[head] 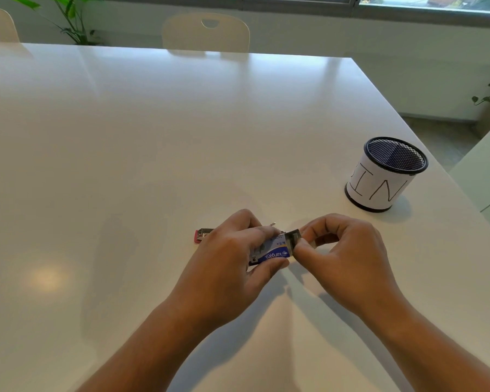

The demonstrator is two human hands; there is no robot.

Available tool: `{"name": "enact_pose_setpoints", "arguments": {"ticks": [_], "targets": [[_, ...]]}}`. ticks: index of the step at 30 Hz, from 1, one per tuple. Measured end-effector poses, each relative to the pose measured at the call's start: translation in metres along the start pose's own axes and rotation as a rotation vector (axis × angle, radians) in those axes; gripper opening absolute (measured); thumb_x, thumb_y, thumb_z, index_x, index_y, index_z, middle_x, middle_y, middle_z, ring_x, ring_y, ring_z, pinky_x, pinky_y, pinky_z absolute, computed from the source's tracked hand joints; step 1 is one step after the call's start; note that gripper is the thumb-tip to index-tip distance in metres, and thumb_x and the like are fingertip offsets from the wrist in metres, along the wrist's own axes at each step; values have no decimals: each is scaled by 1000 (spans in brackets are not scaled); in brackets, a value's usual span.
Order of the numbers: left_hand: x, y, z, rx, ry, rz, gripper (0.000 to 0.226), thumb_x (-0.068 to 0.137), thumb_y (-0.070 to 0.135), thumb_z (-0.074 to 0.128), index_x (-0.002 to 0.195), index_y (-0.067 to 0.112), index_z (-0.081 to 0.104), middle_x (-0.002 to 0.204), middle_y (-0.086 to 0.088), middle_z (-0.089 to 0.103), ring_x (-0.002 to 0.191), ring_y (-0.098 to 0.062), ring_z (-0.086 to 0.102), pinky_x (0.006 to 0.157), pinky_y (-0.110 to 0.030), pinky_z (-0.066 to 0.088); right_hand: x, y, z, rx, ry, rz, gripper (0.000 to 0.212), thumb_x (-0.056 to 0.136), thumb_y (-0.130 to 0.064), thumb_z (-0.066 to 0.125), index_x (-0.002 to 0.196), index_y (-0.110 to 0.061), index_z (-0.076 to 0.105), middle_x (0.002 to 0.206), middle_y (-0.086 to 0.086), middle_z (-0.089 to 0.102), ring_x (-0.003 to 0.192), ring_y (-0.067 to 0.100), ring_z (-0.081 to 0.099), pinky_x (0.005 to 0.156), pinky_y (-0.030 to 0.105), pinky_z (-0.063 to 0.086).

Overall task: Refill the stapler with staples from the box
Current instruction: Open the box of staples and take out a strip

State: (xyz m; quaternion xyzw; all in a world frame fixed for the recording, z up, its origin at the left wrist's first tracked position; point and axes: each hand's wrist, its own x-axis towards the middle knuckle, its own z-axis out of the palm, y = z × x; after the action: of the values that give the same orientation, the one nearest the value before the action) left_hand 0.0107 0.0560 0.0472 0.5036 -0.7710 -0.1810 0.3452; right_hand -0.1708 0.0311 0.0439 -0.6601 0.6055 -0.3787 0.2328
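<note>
Two hands meet low over white worktop point(125, 165): left hand point(227, 267) grips small blue-and-white cardboard staple box point(272, 251), long axis left-right. Box's open end faces right hand point(348, 256), which pinches grey end piece point(294, 239) there; flap or tray, cannot tell. Right hand nearer, so pull likely goes rightward. One pink-and-metal stapler point(201, 235) on worktop just behind left hand, mostly hidden. One black mesh cup with white paper wrap point(385, 176) well apart, right.

staple box point(272, 251): "kangaro" | mesh cup point(385, 176): "in"
</note>
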Motion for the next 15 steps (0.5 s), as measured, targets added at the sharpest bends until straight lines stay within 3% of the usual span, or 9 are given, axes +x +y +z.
{"name": "enact_pose_setpoints", "arguments": {"ticks": [7,11,15], "targets": [[0,0,-1,-6,10,-12,42,84,38,73,121,18,69,93,11,55,78,-7,58,66,-16,49,-1,1,3,64,82,-81,11,63,-44,64,61,-33,66,82,-26,70,74,3,69,58,36,59],[0,0,-1,-2,12,-10,43,85,38,73,122,18,68,93,10,55,78,-6,58,65,-19,51,-2,3,4,54,111,-120,10,64,-42,65,60,-33,66,84,-23,70,73,6,69,53,34,59],[0,2,2,50,0,6,43,84,38,73,120,16,69,90,11,51,72,-9,55,62,-12,41,-3,2,4,14,107,-187,7,66,-39,67,64,-32,67,87,-22,68,77,6,68,55,29,59]]}}
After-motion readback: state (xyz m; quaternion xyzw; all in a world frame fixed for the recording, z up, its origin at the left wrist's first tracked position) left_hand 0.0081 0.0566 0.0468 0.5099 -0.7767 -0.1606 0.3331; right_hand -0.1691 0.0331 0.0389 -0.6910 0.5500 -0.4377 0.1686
